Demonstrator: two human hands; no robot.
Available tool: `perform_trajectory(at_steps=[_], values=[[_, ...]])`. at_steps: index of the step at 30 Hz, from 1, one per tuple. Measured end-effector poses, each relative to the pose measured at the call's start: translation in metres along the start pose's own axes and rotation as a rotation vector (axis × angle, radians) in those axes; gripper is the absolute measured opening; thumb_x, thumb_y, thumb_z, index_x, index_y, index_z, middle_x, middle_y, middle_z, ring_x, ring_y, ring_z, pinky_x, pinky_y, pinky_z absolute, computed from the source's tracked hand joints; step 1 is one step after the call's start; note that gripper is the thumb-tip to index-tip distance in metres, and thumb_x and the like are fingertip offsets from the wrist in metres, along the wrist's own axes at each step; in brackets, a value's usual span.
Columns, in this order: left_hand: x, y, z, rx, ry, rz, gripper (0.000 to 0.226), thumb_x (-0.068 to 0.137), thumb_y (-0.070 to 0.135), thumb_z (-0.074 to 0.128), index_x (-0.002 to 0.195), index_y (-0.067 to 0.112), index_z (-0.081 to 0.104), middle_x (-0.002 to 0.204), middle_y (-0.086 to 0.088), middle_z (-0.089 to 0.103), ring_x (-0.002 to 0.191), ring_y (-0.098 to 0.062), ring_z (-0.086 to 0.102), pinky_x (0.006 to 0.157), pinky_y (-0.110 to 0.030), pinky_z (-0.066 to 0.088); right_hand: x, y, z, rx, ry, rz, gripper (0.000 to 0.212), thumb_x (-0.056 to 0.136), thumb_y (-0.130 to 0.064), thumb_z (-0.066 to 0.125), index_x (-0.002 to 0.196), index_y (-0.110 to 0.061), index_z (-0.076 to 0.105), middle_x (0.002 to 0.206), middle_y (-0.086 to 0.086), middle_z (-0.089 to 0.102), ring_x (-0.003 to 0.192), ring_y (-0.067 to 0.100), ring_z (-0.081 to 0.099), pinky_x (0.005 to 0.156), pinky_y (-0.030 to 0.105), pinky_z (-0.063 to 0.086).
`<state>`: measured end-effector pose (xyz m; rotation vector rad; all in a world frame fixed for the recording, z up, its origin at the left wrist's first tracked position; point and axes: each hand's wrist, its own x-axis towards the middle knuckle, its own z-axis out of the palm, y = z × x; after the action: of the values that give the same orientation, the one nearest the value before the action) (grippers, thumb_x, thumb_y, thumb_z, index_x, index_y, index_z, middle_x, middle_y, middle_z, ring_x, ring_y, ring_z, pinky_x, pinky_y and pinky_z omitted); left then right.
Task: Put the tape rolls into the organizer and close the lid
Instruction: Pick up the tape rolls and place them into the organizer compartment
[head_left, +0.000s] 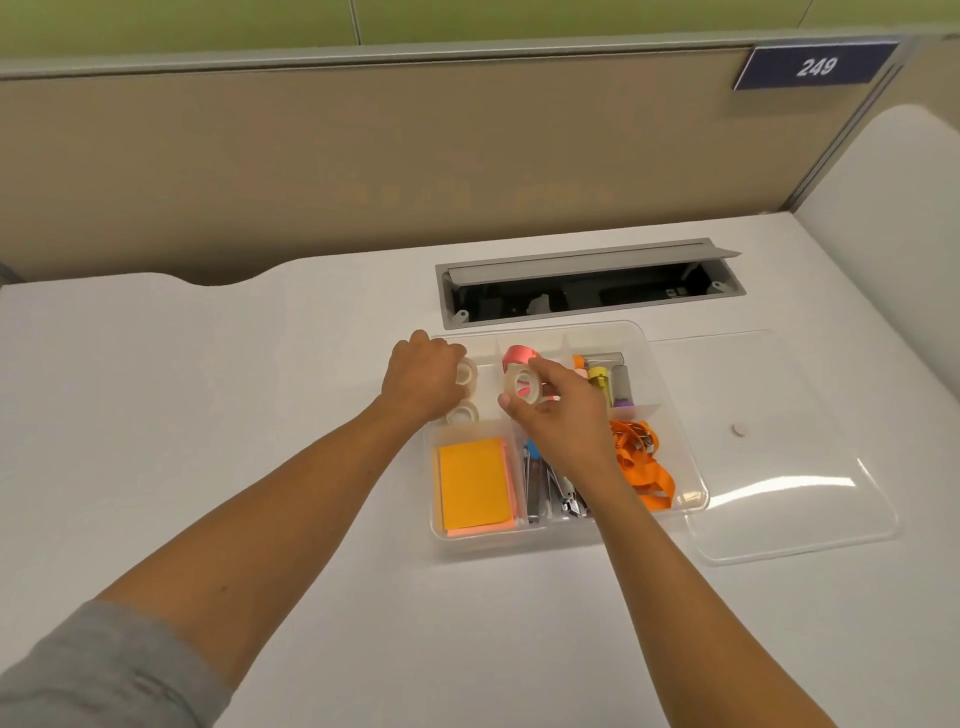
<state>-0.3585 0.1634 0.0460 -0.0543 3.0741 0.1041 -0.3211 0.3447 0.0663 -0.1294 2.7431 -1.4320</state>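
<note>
A clear plastic organizer with several compartments sits on the white desk. My left hand is over its back-left compartment, fingers closed on a clear tape roll. Another clear tape roll lies in the same compartment just nearer to me. My right hand holds a clear tape roll upright over the back-middle compartment. A red tape roll stands behind it in that compartment. The clear lid lies flat on the desk to the right of the organizer.
Orange sticky notes, metal clips, an orange ribbon and small coloured items fill other compartments. An open cable tray lies behind the organizer. A small round disc shows at the lid. A beige partition stands at the back.
</note>
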Motion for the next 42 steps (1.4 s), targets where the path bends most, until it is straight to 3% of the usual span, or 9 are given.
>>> perform_trajectory(at_steps=[10,14,17,20,23,28,32,35,42], values=[[0.003,0.003,0.009,0.1,0.016,-0.02,0.04,0.083,0.048,0.063,0.11,0.02,0.066,0.111,-0.005,0.069,0.103,-0.025,0.054,0.088,-0.037,0.043,0.0,0.001,-0.002,-0.013,-0.005,0.0,0.051,0.078,-0.043,0.072,0.124,-0.025,0.058,0.119,0.001,0.064,0.104,0.019,0.059,0.09,0.048,0.052],[0.004,0.003,0.008,0.051,0.016,-0.049,0.045,0.081,0.05,0.066,0.112,0.018,0.065,0.115,-0.006,0.067,0.104,-0.025,0.054,0.088,-0.036,0.044,0.002,0.001,0.0,-0.029,-0.019,-0.017,0.05,0.078,-0.043,0.072,0.123,-0.026,0.059,0.118,0.0,0.065,0.099,0.013,0.058,0.082,0.035,0.055],[-0.001,0.001,0.002,-0.106,0.048,-0.104,0.048,0.08,0.043,0.071,0.119,0.017,0.063,0.121,-0.007,0.064,0.107,-0.026,0.055,0.087,-0.036,0.047,0.003,-0.002,0.0,-0.038,-0.027,-0.033,0.046,0.078,-0.041,0.073,0.12,-0.026,0.06,0.116,-0.002,0.066,0.097,0.011,0.058,0.081,0.033,0.054],[-0.013,-0.008,-0.005,-0.428,0.161,-0.23,0.04,0.085,0.028,0.069,0.123,0.016,0.062,0.125,-0.008,0.061,0.111,-0.026,0.056,0.088,-0.035,0.048,0.009,-0.009,0.003,-0.079,-0.051,-0.064,0.041,0.078,-0.04,0.072,0.114,-0.024,0.061,0.109,-0.002,0.068,0.095,0.014,0.06,0.082,0.035,0.054],[-0.033,-0.025,-0.008,-0.706,0.247,-0.377,0.034,0.089,0.024,0.065,0.121,0.013,0.06,0.12,-0.009,0.061,0.101,-0.021,0.059,0.08,-0.029,0.046,0.015,-0.025,0.018,-0.148,-0.115,-0.075,0.042,0.078,-0.039,0.071,0.114,-0.02,0.06,0.11,0.002,0.066,0.097,0.019,0.061,0.079,0.031,0.049],[-0.06,-0.036,0.003,-1.108,0.085,-0.551,0.033,0.09,0.025,0.063,0.12,0.012,0.059,0.104,-0.008,0.068,0.091,-0.023,0.065,0.08,-0.037,0.057,0.029,-0.046,0.049,-0.337,-0.274,-0.05,0.049,0.077,-0.037,0.072,0.116,-0.012,0.059,0.11,0.008,0.063,0.103,0.026,0.056,0.071,0.03,0.04],[-0.062,-0.03,0.006,-1.212,0.009,-0.546,0.024,0.088,0.017,0.066,0.111,0.01,0.062,0.094,-0.01,0.07,0.078,-0.02,0.067,0.063,-0.03,0.059,0.037,-0.043,0.061,-0.539,-0.405,-0.009,0.049,0.074,-0.038,0.075,0.109,-0.009,0.056,0.105,0.011,0.062,0.084,0.023,0.055,0.063,0.03,0.039],[-0.06,-0.028,0.006,-1.258,-0.035,-0.548,0.016,0.087,0.016,0.069,0.101,0.01,0.065,0.089,-0.011,0.069,0.073,-0.02,0.067,0.063,-0.032,0.06,0.042,-0.038,0.064,-0.574,-0.397,0.026,0.052,0.071,-0.04,0.077,0.105,-0.009,0.054,0.102,0.012,0.062,0.081,0.023,0.055,0.061,0.03,0.041],[-0.059,-0.033,0.008,-1.312,-0.063,-0.547,0.016,0.086,0.015,0.069,0.1,0.008,0.064,0.086,-0.014,0.069,0.068,-0.022,0.066,0.07,-0.039,0.061,0.05,-0.042,0.077,-0.67,-0.405,0.047,0.067,0.062,-0.05,0.081,0.108,-0.01,0.054,0.103,0.01,0.061,0.079,0.021,0.054,0.061,0.029,0.042]])
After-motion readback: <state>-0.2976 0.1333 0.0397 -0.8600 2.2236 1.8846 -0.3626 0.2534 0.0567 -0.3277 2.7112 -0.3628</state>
